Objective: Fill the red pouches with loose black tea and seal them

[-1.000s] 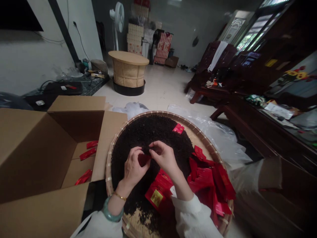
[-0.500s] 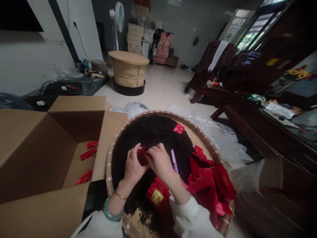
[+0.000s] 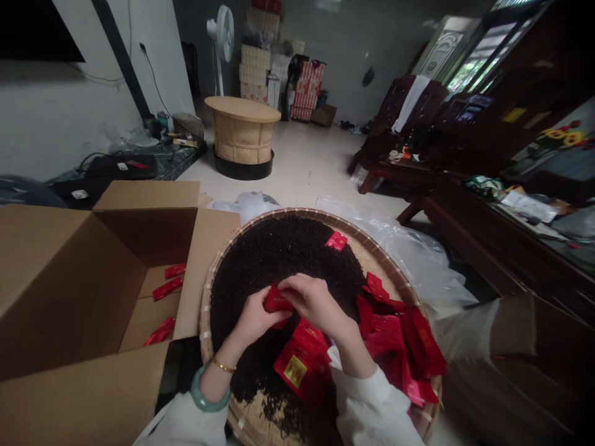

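Both my hands hold one small red packet (image 3: 277, 300) above the dark loose tea leaves (image 3: 260, 254). My left hand (image 3: 253, 317) grips its left side between thumb and fingers. My right hand (image 3: 312, 301) pinches its upper edge. The leaves lie spread in a round woven bamboo tray (image 3: 214, 260). Just below my hands is a larger red pouch with a gold label (image 3: 295, 370). A heap of flat red packets (image 3: 390, 334) lies on the tray's right side, and a single red packet (image 3: 336, 240) rests on the far leaves. My right hand mostly hides a purple pen-like thing.
An open cardboard box (image 3: 69, 291) with several red packets (image 3: 167, 288) inside stands left of the tray. Clear plastic sheeting (image 3: 395, 235) lies beyond the tray. Farther off are a round woven basket stand (image 3: 242, 133), a white fan (image 3: 225, 34) and dark wooden furniture (image 3: 469, 229).
Both hands have moved slightly down and right, and the small packet has been turned so its red face shows more. My right hand now covers most of the purple pen-like thing.
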Tool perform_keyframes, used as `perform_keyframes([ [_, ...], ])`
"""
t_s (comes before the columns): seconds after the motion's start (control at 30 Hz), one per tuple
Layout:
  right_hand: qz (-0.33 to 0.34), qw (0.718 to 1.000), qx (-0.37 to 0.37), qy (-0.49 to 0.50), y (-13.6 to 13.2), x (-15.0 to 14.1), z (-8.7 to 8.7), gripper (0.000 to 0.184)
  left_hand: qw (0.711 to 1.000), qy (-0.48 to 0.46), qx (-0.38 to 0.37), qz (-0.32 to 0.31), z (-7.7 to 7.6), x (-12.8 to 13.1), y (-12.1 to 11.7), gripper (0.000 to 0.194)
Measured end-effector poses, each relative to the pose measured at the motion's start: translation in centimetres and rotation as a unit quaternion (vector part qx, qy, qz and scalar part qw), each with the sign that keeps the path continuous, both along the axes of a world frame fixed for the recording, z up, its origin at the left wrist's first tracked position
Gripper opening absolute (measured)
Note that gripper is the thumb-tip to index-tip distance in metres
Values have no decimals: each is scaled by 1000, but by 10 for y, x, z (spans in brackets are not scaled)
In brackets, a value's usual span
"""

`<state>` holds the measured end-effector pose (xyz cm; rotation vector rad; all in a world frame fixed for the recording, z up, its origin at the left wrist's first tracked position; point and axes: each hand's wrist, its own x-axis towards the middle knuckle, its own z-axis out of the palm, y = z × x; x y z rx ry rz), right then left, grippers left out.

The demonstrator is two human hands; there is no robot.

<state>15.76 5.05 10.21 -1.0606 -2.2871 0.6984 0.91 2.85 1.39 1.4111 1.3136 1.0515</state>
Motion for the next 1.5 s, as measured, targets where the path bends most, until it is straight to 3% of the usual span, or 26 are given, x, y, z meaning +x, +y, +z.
perform_keyframes([
  [0.17, -67, 988, -65, 125, 3, 5, -3, 11, 1000, -4, -11, -10, 5, -1, -1, 29],
  [0.27, -156, 961, -63, 219, 8, 10, -6, 9, 999, 29, 15, 8, 2, -3, -1, 25],
  [0.33, -179, 955, -54, 232, 10, 12, -7, 11, 997, 53, 46, 28, -1, -4, -1, 25],
  [0.4, -153, 966, -42, 204, 10, 13, -8, 13, 992, 68, 93, 43, -3, -5, -2, 25],
  [0.5, -56, 985, -24, 161, 4, 12, -8, 20, 984, 54, 170, 25, -2, -6, -3, 21],
  [0.63, 40, 989, -6, 141, -6, 13, -10, 42, 973, 21, 229, -8, 2, -9, -6, 20],
  [0.83, 39, 985, 69, 156, -18, 14, -5, 25, 959, 58, 277, 17, 2, -9, -6, 19],
  [1.03, 125, 989, 74, 37, -14, 9, 11, 16, 946, 94, 310, 3, -4, -7, -4, 16],
  [1.13, 99, 989, 98, 50, -11, 7, 13, 14, 948, 101, 303, -7, -4, -8, -4, 17],
  [1.33, -103, 973, 129, 162, -9, 15, 7, 9, 952, 53, 296, -50, 6, -11, -8, 21],
  [1.5, -3, 990, 41, 135, -16, 14, 1, 25, 976, -25, 216, 9, 3, -9, -9, 22],
])
